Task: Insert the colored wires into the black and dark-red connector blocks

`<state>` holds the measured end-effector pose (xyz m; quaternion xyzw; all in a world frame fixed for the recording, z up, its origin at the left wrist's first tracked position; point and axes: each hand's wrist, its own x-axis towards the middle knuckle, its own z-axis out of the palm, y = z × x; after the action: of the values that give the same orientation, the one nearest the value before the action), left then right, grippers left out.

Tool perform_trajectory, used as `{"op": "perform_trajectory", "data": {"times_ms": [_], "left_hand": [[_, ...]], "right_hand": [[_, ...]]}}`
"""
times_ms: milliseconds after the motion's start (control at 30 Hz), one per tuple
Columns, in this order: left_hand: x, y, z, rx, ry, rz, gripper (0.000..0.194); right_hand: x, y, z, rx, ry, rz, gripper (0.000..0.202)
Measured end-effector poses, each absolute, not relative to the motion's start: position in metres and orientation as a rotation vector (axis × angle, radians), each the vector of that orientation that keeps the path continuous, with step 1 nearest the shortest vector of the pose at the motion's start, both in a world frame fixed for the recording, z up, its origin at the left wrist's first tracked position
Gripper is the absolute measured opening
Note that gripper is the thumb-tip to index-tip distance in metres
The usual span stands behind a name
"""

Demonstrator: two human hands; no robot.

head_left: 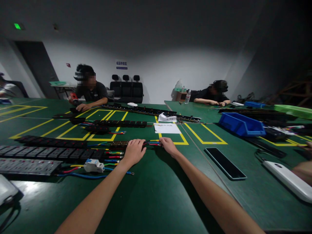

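Note:
My left hand (135,150) lies over the end of a black socket strip (117,145), its fingers curled round the bundle of coloured wires (151,143) there. At the free end of that bundle my right hand (168,146) pinches the wires between thumb and fingers. Left of my hands, more black socket strips (52,152) lie side by side, and a grey one (30,165) is nearest me. A white-and-blue circuit breaker (94,166) sits on its blue, red and yellow wires. Several lugged wires (114,157) stick out beside my left forearm.
Beyond my hands lies a white paper sheet (167,128) with crumpled paper (167,117) behind it. To the right are a phone (225,163), a white power bank (289,180) and a blue bin (241,124). Across the green table (156,198), one person (91,91) holds a red tool; another (214,94) leans over the tabletop.

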<state>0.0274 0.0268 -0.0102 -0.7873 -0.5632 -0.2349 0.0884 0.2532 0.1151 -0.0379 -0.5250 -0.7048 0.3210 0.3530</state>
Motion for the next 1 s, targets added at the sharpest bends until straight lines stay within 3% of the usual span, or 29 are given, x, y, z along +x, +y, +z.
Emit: {"op": "perform_trajectory", "data": {"times_ms": [433, 567, 767, 1000], "left_hand": [[0.026, 0.027, -0.011, -2.331, -1.671, -0.713, 0.036], [0.027, 0.027, -0.011, -2.322, -1.679, -0.710, 0.036], [0.026, 0.027, -0.012, -2.322, -1.673, -0.716, 0.036], [0.026, 0.028, -0.013, -2.332, -1.687, -0.700, 0.038]], "right_hand": [[0.245, 0.096, -0.020, -1.567, -2.032, 0.406, 0.044], [0.243, 0.096, -0.023, -1.573, -2.002, 0.382, 0.042], [0.244, 0.099, -0.029, -1.429, -1.855, 0.410, 0.024], [0.243, 0.086, -0.022, -1.477, -1.837, 0.229, 0.027]]}}
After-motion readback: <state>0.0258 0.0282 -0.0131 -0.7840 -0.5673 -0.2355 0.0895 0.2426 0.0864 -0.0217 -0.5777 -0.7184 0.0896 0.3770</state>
